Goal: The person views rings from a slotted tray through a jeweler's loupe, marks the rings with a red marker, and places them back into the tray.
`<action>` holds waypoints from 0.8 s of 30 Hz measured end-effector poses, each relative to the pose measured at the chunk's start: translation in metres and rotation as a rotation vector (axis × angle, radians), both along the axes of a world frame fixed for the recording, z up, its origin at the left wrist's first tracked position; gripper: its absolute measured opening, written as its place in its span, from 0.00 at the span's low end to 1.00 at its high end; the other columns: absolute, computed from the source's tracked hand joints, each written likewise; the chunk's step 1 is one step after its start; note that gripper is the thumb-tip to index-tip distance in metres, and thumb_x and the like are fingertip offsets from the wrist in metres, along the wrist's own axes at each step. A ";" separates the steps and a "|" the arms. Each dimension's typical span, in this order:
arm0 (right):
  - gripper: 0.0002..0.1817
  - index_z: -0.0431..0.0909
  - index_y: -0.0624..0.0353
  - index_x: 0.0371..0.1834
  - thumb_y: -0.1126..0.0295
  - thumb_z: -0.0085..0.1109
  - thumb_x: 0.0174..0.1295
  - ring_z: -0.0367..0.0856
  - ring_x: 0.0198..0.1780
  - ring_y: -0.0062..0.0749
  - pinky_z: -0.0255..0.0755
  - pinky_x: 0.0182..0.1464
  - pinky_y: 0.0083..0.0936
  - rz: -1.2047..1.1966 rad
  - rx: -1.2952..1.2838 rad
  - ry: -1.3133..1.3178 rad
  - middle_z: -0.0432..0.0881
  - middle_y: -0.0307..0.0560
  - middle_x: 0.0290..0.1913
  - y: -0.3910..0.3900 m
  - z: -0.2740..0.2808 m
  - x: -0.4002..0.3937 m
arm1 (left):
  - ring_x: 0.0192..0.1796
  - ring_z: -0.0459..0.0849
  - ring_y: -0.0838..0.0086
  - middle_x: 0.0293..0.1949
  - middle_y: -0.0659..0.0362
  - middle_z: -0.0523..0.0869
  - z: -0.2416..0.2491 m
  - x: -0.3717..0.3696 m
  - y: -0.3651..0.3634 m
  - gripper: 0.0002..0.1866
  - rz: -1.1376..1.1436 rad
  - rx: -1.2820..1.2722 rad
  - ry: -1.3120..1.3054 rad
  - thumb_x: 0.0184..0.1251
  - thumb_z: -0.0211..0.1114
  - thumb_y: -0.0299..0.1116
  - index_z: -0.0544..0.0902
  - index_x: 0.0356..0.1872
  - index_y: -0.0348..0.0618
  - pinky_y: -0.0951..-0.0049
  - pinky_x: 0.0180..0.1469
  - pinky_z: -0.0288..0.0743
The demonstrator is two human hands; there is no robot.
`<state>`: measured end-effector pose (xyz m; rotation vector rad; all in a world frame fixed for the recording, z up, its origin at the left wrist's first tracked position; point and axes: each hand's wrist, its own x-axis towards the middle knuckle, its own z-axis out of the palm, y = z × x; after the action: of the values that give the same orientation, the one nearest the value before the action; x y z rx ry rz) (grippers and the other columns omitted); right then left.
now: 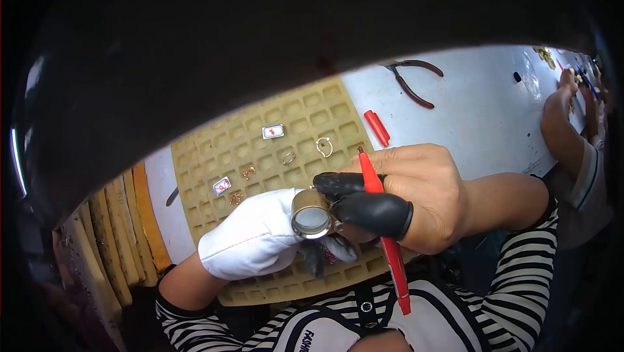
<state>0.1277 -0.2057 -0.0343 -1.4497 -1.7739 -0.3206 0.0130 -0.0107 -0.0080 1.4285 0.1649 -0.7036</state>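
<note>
My left hand (257, 235), in a white glove with dark fingertips, is closed around a small round magnifier (311, 215) above the tray. My right hand (416, 199), bare with black finger covers, holds a red marker (392, 258). The marker's uncapped tip points up and away from me. The two hands meet beside the magnifier; whatever small piece lies between their fingertips is hidden. Beyond them, on the yellow compartment tray (260, 163), are a silver ring (324, 147), a smaller ring (288, 157), gold pieces (248, 172) and small printed cards (273, 131).
A red cap (377, 128) sits right of the tray, with dark-handled pliers (416, 82) behind it. Several trays (117, 228) stand stacked at the left. Another person's arm (562, 124) rests on the white table (481, 118) at the right. A dark rim blocks the top.
</note>
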 end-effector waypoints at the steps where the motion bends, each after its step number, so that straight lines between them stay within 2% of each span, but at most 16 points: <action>1: 0.16 0.76 0.66 0.33 0.72 0.70 0.41 0.86 0.31 0.45 0.82 0.28 0.33 -0.002 -0.003 -0.002 0.83 0.54 0.31 0.000 0.000 0.000 | 0.41 0.85 0.76 0.38 0.60 0.87 0.001 0.000 -0.002 0.13 0.000 0.000 0.000 0.71 0.52 0.36 0.80 0.49 0.43 0.78 0.41 0.78; 3: 0.16 0.77 0.66 0.33 0.72 0.70 0.40 0.86 0.31 0.46 0.82 0.28 0.33 -0.007 -0.004 -0.005 0.83 0.55 0.31 0.000 0.000 0.000 | 0.31 0.86 0.69 0.32 0.54 0.86 0.003 0.001 -0.007 0.28 0.088 -0.033 -0.018 0.61 0.62 0.57 0.82 0.39 0.35 0.74 0.28 0.78; 7: 0.17 0.77 0.66 0.33 0.72 0.70 0.40 0.86 0.31 0.46 0.82 0.29 0.33 -0.001 -0.004 -0.001 0.83 0.55 0.31 0.000 0.000 0.000 | 0.31 0.85 0.69 0.31 0.54 0.86 0.001 0.002 -0.004 0.28 0.063 0.034 -0.083 0.61 0.62 0.57 0.82 0.38 0.36 0.74 0.27 0.78; 8: 0.17 0.77 0.66 0.33 0.72 0.70 0.40 0.86 0.31 0.46 0.82 0.29 0.33 -0.002 -0.005 0.002 0.83 0.55 0.31 0.000 0.000 0.000 | 0.36 0.86 0.72 0.35 0.56 0.86 0.001 0.001 -0.001 0.19 -0.038 0.075 -0.176 0.66 0.57 0.45 0.81 0.44 0.39 0.76 0.33 0.78; 10: 0.17 0.77 0.66 0.34 0.72 0.70 0.40 0.86 0.31 0.46 0.82 0.29 0.33 -0.007 -0.006 0.002 0.83 0.55 0.30 0.001 0.000 0.000 | 0.41 0.85 0.75 0.39 0.58 0.86 0.006 0.004 0.000 0.12 -0.112 0.124 -0.156 0.70 0.54 0.33 0.80 0.49 0.41 0.77 0.40 0.78; 11: 0.17 0.77 0.66 0.34 0.72 0.70 0.41 0.86 0.31 0.45 0.82 0.29 0.33 -0.009 -0.006 0.002 0.83 0.55 0.30 0.001 0.000 0.000 | 0.41 0.85 0.75 0.39 0.58 0.86 0.006 0.003 -0.003 0.12 -0.112 0.124 -0.156 0.70 0.54 0.33 0.80 0.49 0.41 0.77 0.40 0.78; 13: 0.16 0.77 0.67 0.34 0.72 0.70 0.42 0.86 0.31 0.45 0.82 0.28 0.32 -0.009 0.031 -0.001 0.83 0.54 0.30 0.004 -0.004 0.000 | 0.31 0.83 0.72 0.30 0.58 0.85 0.006 0.001 -0.008 0.08 0.003 0.257 -0.219 0.61 0.63 0.35 0.83 0.35 0.41 0.73 0.34 0.76; 14: 0.16 0.77 0.67 0.34 0.72 0.70 0.43 0.86 0.31 0.45 0.82 0.28 0.32 -0.009 0.044 -0.002 0.83 0.54 0.30 0.006 -0.006 0.000 | 0.31 0.83 0.72 0.30 0.58 0.85 0.009 0.002 -0.011 0.08 0.002 0.257 -0.217 0.61 0.63 0.35 0.83 0.35 0.41 0.73 0.34 0.76; 15: 0.13 0.70 0.63 0.25 0.72 0.64 0.38 0.83 0.27 0.42 0.81 0.25 0.31 -0.045 0.127 -0.001 0.77 0.50 0.24 0.010 -0.010 -0.002 | 0.31 0.83 0.71 0.30 0.58 0.85 0.012 0.003 -0.013 0.06 0.041 0.244 -0.166 0.57 0.62 0.29 0.83 0.35 0.41 0.73 0.35 0.76; 16: 0.12 0.67 0.61 0.21 0.72 0.61 0.36 0.82 0.25 0.40 0.80 0.23 0.31 -0.063 0.169 -0.001 0.74 0.47 0.21 0.011 -0.011 -0.003 | 0.32 0.83 0.71 0.30 0.58 0.85 0.014 0.004 -0.014 0.08 0.080 0.230 -0.113 0.53 0.61 0.23 0.82 0.35 0.42 0.73 0.36 0.76; 17: 0.12 0.63 0.59 0.17 0.72 0.59 0.33 0.81 0.23 0.38 0.79 0.22 0.30 -0.082 0.211 0.000 0.71 0.45 0.17 0.012 -0.012 -0.004 | 0.32 0.83 0.71 0.30 0.58 0.85 0.013 0.003 -0.014 0.08 0.079 0.230 -0.113 0.53 0.61 0.23 0.82 0.35 0.42 0.73 0.36 0.76; 20: 0.11 0.64 0.59 0.17 0.72 0.59 0.34 0.81 0.22 0.38 0.79 0.21 0.30 -0.092 0.215 0.006 0.71 0.45 0.17 0.012 -0.011 -0.004 | 0.33 0.82 0.68 0.32 0.58 0.84 0.005 0.000 -0.012 0.11 0.101 0.137 -0.215 0.49 0.60 0.20 0.81 0.36 0.42 0.71 0.36 0.76; 23: 0.11 0.64 0.59 0.17 0.73 0.59 0.34 0.81 0.22 0.37 0.79 0.22 0.30 -0.080 0.200 -0.011 0.71 0.44 0.17 0.010 -0.010 -0.004 | 0.35 0.82 0.66 0.33 0.58 0.83 -0.001 -0.002 -0.007 0.14 0.008 0.254 -0.362 0.47 0.61 0.19 0.80 0.38 0.42 0.70 0.37 0.76; 24: 0.11 0.64 0.59 0.17 0.73 0.59 0.34 0.81 0.22 0.37 0.79 0.22 0.29 -0.079 0.193 -0.003 0.72 0.45 0.17 0.010 -0.010 -0.004 | 0.38 0.82 0.72 0.36 0.58 0.84 0.000 -0.002 -0.005 0.12 -0.081 0.341 -0.399 0.58 0.59 0.30 0.80 0.44 0.42 0.74 0.41 0.76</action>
<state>0.1236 -0.1959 -0.0445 -1.3833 -1.6415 -0.5213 0.0113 -0.0160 -0.0079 1.8817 -0.0908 -0.4547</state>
